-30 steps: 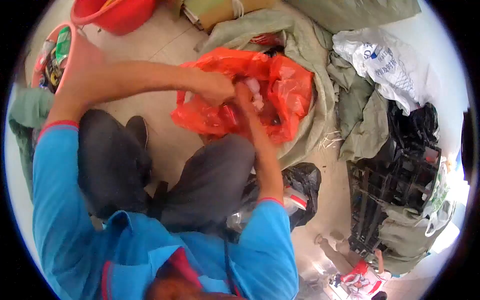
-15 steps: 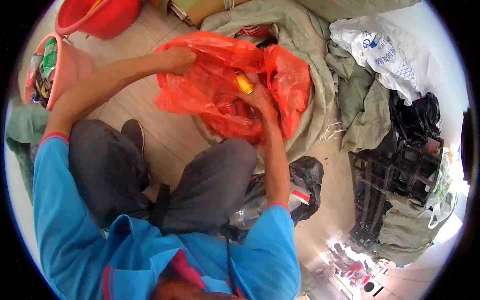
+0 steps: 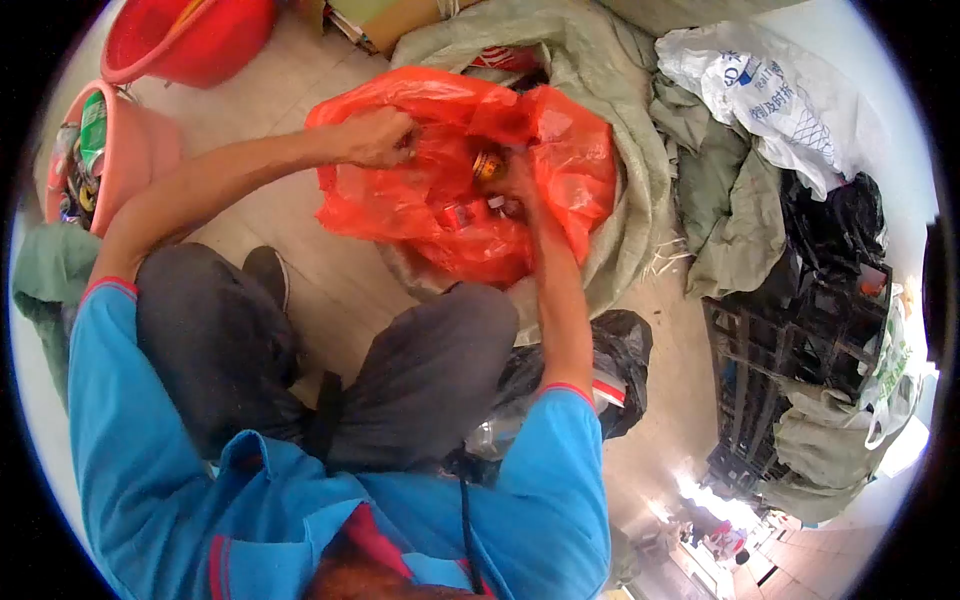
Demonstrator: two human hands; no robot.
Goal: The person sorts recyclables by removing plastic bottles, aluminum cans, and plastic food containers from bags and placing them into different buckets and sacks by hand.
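A thin red plastic bag (image 3: 570,150) is spread wide above a woven sack (image 3: 640,190). My left hand (image 3: 380,136) is closed on the bag's left edge, with the fingers bent round the film. Inside the bag is my right hand (image 3: 518,182), partly smeared by motion. Its fingers are against a gold-yellow can (image 3: 488,166), which now shows one end toward me. Below this can, a red-and-white item (image 3: 458,214) and a small dark piece with a pale end (image 3: 503,205) lie in the bag. The bag's lower contents are hidden.
A pink bucket (image 3: 140,150) full of cans and a red basin (image 3: 200,50) stand at left. Beside my right knee sits a black bag (image 3: 625,345) holding clear plastic. Black crates (image 3: 750,370), cloth sacks and a white printed bag (image 3: 770,100) line the right.
My left hand has shifted slightly right, still at the bag's edge. The gold can has turned from lying sideways to end-on beside my right hand. More items show inside the bag.
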